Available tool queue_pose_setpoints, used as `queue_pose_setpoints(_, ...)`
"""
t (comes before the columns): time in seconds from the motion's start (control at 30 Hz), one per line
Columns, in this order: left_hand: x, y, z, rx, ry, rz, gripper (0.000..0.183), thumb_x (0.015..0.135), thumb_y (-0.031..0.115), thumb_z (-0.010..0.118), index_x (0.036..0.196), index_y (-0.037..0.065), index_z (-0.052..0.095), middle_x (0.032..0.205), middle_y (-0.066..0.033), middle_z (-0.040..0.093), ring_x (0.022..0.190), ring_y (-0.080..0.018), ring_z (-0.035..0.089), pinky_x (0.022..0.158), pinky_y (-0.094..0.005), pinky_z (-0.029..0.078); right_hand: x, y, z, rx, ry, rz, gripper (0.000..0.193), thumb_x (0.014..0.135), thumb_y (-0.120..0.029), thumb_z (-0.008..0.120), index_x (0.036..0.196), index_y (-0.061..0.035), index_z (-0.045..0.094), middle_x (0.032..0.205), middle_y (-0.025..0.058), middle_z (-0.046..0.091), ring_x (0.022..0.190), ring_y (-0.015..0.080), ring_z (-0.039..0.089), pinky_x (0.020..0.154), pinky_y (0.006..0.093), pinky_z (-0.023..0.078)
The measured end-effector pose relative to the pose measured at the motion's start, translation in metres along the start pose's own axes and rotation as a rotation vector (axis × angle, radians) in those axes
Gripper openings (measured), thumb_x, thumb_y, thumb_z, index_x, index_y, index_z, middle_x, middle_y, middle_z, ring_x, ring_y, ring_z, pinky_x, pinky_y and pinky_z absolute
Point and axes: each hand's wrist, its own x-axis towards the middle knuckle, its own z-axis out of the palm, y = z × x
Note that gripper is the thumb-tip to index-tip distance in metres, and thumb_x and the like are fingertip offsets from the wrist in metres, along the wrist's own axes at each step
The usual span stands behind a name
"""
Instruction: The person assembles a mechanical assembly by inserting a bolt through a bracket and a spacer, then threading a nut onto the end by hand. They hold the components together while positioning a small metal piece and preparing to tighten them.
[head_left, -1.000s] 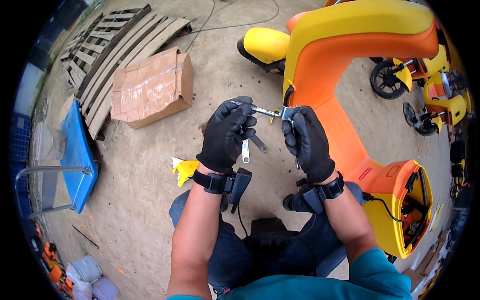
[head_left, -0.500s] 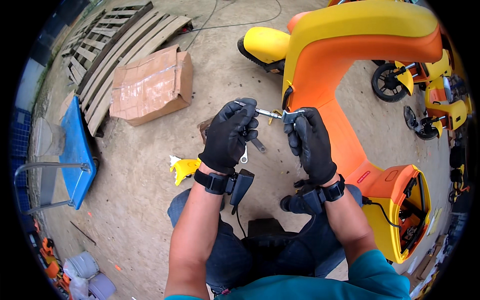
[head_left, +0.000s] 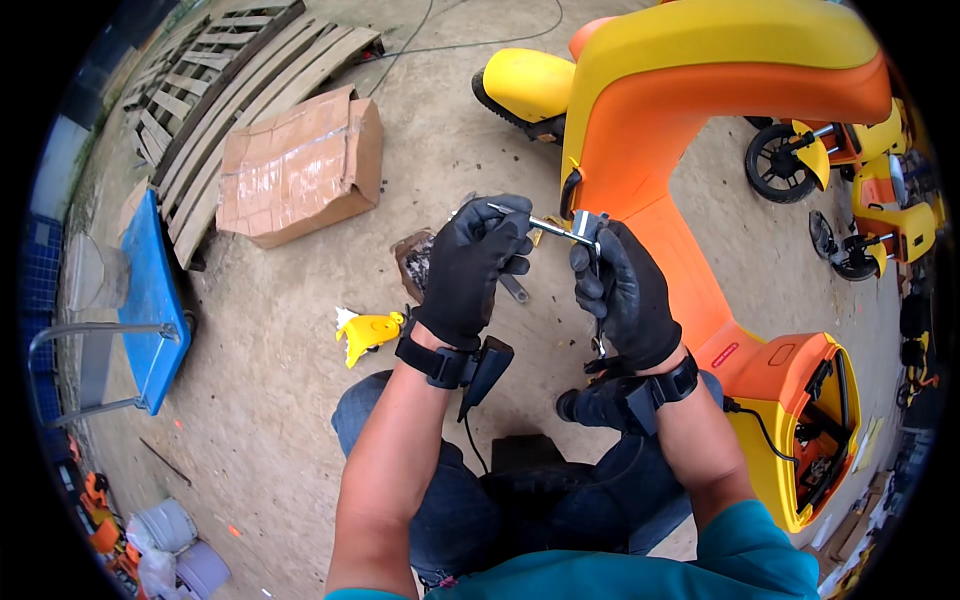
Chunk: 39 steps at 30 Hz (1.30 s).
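Both my hands wear black gloves and are raised in front of me above the dirt ground. Closed in a pinch, my left hand (head_left: 470, 265) holds a slim silver metal rod (head_left: 552, 229), which points right. The rod's far end meets a silver metal bracket (head_left: 587, 226) at the fingertips of my right hand (head_left: 632, 295). The fingers of that hand are curled round the bracket, hiding part of it. A thin shiny piece runs down below them; I cannot tell whether it belongs to the bracket. The orange and yellow scooter (head_left: 665, 225) stands just to the right.
Beneath my left hand lie a brown container (head_left: 410, 264) with dark contents and a dark flat bar (head_left: 514, 288). A broken yellow piece (head_left: 368, 331) is nearby. Farther left are a cardboard box (head_left: 295, 170), wooden pallets (head_left: 270, 85) and a blue trolley (head_left: 150, 310). More scooters (head_left: 880, 225) stand far right.
The bracket has turned in my right hand and now shows a broader face. My left hand has shifted slightly right with the rod, whose right end slants further down.
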Motion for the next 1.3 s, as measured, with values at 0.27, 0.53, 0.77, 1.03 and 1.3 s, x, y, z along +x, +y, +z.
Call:
queue_pose_setpoints(0.27,0.000,-0.005,0.008,-0.100,-0.146,-0.016,0.018,0.102,0.014,0.049,0.116,0.006,0.053,0.108,-0.0149,0.066,0.074,-0.0131,0.063,0.062,-0.0247,0.051,0.002,0.005,-0.002,-0.013,0.001,-0.033,0.024,0.104,-0.029,0.045,0.109,-0.0063,0.052,0.083,0.0013,0.057,0.059,0.0047,0.048,0.048,0.0188,0.038)
queue_pose_setpoints(0.53,0.009,-0.011,0.004,-0.306,-0.042,0.068,0.017,0.103,0.016,0.048,0.115,0.005,0.052,0.110,-0.0184,0.066,0.081,-0.0148,0.066,0.066,-0.0242,0.055,0.007,0.007,0.002,-0.078,0.037,-0.104,0.026,0.104,-0.028,0.047,0.113,-0.0050,0.054,0.084,0.0017,0.057,0.060,0.0052,0.048,0.048,0.0194,0.038)
queue_pose_setpoints(0.77,0.013,0.000,-0.018,-0.417,-0.028,0.093,0.016,0.102,0.015,0.048,0.114,0.005,0.054,0.112,-0.0204,0.066,0.084,-0.0175,0.069,0.071,-0.0278,0.059,0.008,0.003,0.001,-0.261,0.127,-0.160,0.025,0.100,-0.021,0.055,0.113,-0.0002,0.058,0.086,0.0045,0.060,0.063,0.0059,0.051,0.050,0.0203,0.042)
queue_pose_setpoints(1.03,0.010,0.004,-0.011,-0.300,0.006,0.137,0.016,0.102,0.013,0.048,0.114,0.004,0.053,0.113,-0.0216,0.065,0.083,-0.0183,0.070,0.073,-0.0291,0.060,0.008,0.007,0.000,-0.187,0.103,-0.093,0.024,0.098,-0.018,0.057,0.113,0.0006,0.058,0.084,0.0051,0.060,0.067,0.0073,0.056,0.053,0.0208,0.046)
queue_pose_setpoints(1.3,0.010,0.006,-0.008,-0.288,0.000,0.164,0.016,0.101,0.013,0.048,0.114,0.003,0.052,0.113,-0.0228,0.065,0.082,-0.0191,0.070,0.073,-0.0292,0.060,0.009,0.007,0.000,-0.016,0.024,-0.105,0.029,0.103,-0.026,0.048,0.114,-0.0005,0.057,0.093,0.0068,0.065,0.069,0.0072,0.057,0.054,0.0200,0.046)
